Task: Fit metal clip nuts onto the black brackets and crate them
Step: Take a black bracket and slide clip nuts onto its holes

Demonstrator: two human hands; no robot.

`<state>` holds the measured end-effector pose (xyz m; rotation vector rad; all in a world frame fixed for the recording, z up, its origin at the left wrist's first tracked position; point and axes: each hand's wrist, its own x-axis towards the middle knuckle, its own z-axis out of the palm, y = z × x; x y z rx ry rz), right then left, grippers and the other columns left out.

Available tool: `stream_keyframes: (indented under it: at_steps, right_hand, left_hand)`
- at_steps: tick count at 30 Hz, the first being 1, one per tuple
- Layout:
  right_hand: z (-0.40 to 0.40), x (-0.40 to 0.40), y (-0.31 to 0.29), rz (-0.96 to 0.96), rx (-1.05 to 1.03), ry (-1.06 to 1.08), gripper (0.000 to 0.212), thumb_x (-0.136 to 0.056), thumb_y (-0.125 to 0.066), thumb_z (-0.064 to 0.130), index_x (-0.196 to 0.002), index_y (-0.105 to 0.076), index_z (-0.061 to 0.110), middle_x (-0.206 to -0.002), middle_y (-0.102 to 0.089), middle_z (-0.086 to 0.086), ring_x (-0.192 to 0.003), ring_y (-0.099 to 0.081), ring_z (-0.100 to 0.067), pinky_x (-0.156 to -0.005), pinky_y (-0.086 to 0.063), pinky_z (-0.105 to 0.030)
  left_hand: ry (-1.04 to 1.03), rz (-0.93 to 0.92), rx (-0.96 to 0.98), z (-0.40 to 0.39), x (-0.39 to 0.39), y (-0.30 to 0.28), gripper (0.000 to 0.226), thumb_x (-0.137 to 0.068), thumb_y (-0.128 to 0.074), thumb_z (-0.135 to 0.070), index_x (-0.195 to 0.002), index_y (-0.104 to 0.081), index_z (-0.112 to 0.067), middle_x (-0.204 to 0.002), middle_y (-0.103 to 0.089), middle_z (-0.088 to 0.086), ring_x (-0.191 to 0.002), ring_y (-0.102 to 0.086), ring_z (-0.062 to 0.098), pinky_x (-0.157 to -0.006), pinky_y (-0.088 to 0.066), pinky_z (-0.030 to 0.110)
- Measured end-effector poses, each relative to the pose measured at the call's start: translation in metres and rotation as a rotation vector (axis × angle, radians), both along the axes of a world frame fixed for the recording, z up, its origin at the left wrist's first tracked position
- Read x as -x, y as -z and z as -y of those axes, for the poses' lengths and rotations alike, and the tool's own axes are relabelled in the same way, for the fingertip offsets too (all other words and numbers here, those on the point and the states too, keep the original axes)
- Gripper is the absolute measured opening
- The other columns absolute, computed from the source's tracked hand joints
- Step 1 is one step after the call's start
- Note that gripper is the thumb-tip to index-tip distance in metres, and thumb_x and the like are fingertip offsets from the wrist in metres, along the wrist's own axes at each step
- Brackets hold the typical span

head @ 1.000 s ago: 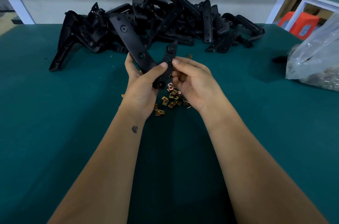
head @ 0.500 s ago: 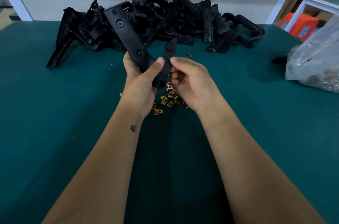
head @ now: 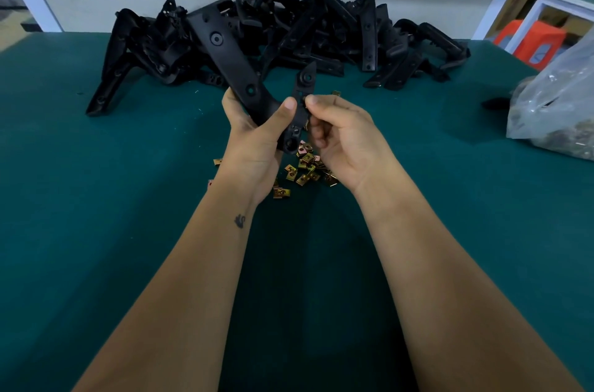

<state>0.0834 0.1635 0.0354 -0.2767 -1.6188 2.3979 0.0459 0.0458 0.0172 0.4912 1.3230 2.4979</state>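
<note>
My left hand (head: 254, 147) grips a black V-shaped bracket (head: 238, 70) at its bend, thumb across the front, long arm pointing up and left. My right hand (head: 344, 138) pinches the edge of the bracket's short arm (head: 305, 86) with thumb and forefinger. A small glint of gold, seemingly a clip nut (head: 307, 125), shows between the curled fingers and the bracket; most of it is hidden. Several loose gold clip nuts (head: 305, 166) lie on the green table (head: 96, 199) just below both hands. A pile of black brackets (head: 321, 35) sits at the table's far edge.
A clear plastic bag (head: 559, 102) of small metal parts rests at the right edge of the table. Beyond it stand a white frame (head: 553, 6) and an orange stool (head: 530, 38). A single clip nut (head: 336, 92) lies near the pile. No crate is in view.
Both hands and the bracket have stayed at about the same spot, with the bracket's long arm tipped slightly more upright. My right fingertips have closed in on the short arm's edge.
</note>
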Motion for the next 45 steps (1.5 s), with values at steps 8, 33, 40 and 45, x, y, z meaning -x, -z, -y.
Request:
stream_keyframes:
  at_steps: [8,33,40,45]
  right_hand:
    - [0.007,0.002,0.000,-0.039,-0.036,0.023,0.024,-0.090,-0.066,0.008,-0.067,-0.064,0.014,-0.059,-0.045,0.005,-0.051,-0.037,-0.005,-0.046,-0.030,-0.016]
    - [0.064,0.004,0.024,-0.196,-1.706,-0.208,0.026,-0.096,-0.057,0.039,-0.119,-0.067,0.035,-0.119,-0.061,0.007,-0.118,-0.048,-0.018,-0.096,-0.032,-0.035]
    - [0.010,0.002,0.019,0.062,-1.467,-0.069,0.018,-0.092,-0.059,0.013,-0.100,-0.073,0.022,-0.106,-0.062,0.009,-0.102,-0.055,-0.012,-0.084,-0.045,-0.027]
    - [0.001,-0.002,0.012,0.096,-1.344,0.055,0.026,-0.087,-0.054,0.006,-0.091,-0.071,0.025,-0.105,-0.060,0.012,-0.103,-0.054,-0.010,-0.085,-0.048,-0.030]
  left_hand:
    - [0.010,0.072,-0.089,0.000,0.001,0.001,0.059,-0.093,-0.063,-0.001,-0.139,-0.033,-0.022,-0.115,-0.057,0.007,-0.105,-0.066,0.020,-0.093,-0.055,0.037]
    - [-0.476,0.432,-0.377,0.073,0.037,-0.003,0.027,-0.100,-0.050,0.000,-0.117,-0.039,-0.017,-0.092,-0.055,0.001,-0.070,-0.050,0.012,-0.057,-0.044,0.022]
    - [-0.419,0.491,-0.364,0.069,0.041,-0.001,0.023,-0.100,-0.051,-0.002,-0.115,-0.042,-0.017,-0.091,-0.056,-0.001,-0.065,-0.050,0.010,-0.057,-0.044,0.021]
    - [-0.383,0.495,-0.360,0.066,0.041,0.000,0.023,-0.099,-0.051,-0.002,-0.113,-0.041,-0.017,-0.086,-0.055,-0.002,-0.061,-0.049,0.009,-0.054,-0.043,0.021]
